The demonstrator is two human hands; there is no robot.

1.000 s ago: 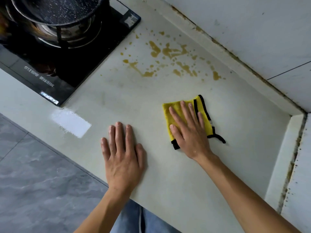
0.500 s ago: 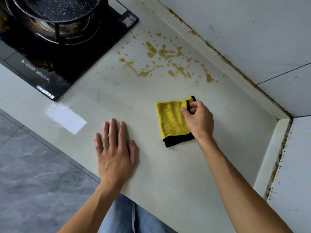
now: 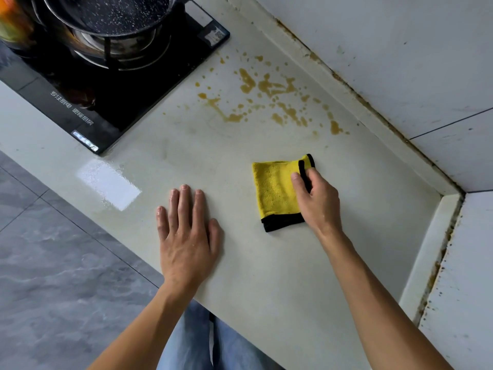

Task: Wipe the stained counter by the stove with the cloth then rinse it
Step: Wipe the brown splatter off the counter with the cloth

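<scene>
A folded yellow cloth with black edging [image 3: 274, 190] lies flat on the pale counter [image 3: 266, 276]. My right hand [image 3: 316, 198] pinches its right edge, thumb on top and fingers curled around the black trim. My left hand [image 3: 188, 233] rests flat on the counter to the cloth's left, fingers together, holding nothing. Brownish-yellow splatter stains [image 3: 269, 100] spread over the counter beyond the cloth, between the stove and the wall.
A black gas stove [image 3: 88, 97] with a speckled dark pan [image 3: 114, 12] sits at the upper left. A grimy white backsplash [image 3: 354, 102] runs along the back and meets a side wall [image 3: 432, 249] at the right corner. The grey tiled floor [image 3: 53, 263] lies below the counter edge.
My right hand went from lying flat on the cloth to gripping its right edge. The cloth's loose black-trimmed flap is now folded in. The left hand has stayed flat.
</scene>
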